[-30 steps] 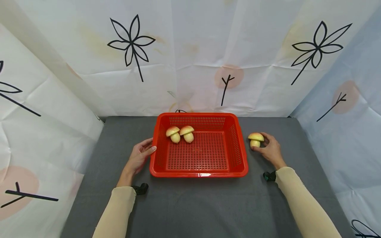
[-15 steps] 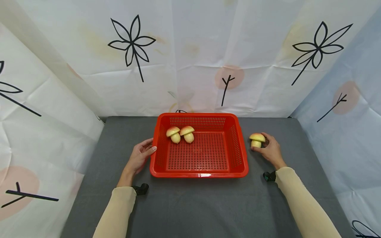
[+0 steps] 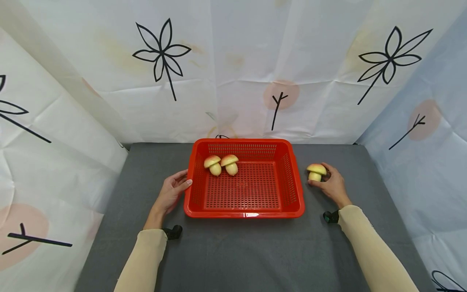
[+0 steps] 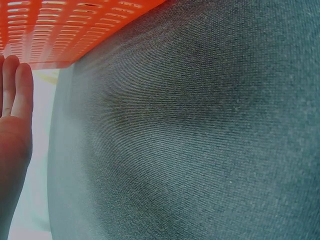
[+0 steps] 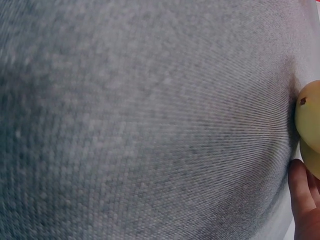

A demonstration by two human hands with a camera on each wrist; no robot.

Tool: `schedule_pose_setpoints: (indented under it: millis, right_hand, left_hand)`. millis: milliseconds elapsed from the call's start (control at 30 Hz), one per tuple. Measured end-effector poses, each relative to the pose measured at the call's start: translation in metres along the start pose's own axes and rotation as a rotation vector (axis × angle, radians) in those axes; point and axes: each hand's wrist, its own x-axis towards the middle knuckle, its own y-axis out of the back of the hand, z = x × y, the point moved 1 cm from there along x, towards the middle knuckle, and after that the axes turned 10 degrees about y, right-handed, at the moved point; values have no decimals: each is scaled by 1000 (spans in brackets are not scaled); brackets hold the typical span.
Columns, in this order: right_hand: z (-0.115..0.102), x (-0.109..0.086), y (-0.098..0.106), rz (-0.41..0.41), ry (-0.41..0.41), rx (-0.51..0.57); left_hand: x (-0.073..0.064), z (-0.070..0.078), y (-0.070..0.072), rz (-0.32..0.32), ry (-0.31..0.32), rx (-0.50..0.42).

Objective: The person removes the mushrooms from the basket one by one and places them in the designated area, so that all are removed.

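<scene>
Head view puts the right hand (image 3: 333, 185) on the right of the grey table (image 3: 240, 255), pinching one mushroom (image 3: 316, 169) between thumb and fingers. It's upright, yellowish cap up, stem down by the thumb; can't tell from where I stand if it touches the cloth. It sits outside the red basket (image 3: 243, 214), just off its right side.

Left hand (image 3: 170, 190) is at the basket's left side, thumb tip at the rim, thumb and fingers apart. Left wrist view: fingers straight, close together, reaching up to the basket's slotted outer wall; whether they press it, can't tell.

Right wrist view: yellow mushroom cut off at the edge, small dark spot on it, fingers right by it.

Inside the basket, far left: two more, the left one (image 3: 213, 165) and its neighbour (image 3: 230, 164), side by side, caps toward the far wall. Beige sleeves (image 3: 142, 259), black wrist cameras (image 3: 173, 232), white curtain (image 3: 237, 52) behind with black leaf drawings (image 3: 161, 52).
</scene>
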Motion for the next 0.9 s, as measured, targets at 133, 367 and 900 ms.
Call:
schedule_pose_setpoints:
  millis: [133,367,900]
  right_hand:
    - [0,0,1,-3,-12,-1]
    - [-3,0,5,-18,-39,24]
    - [-22,2,27,38,42,62]
  left_hand:
    - [0,0,0,2,5,-3]
    - [0,-1,1,7,-6,5]
    - [-1,1,-1,8,-4,17]
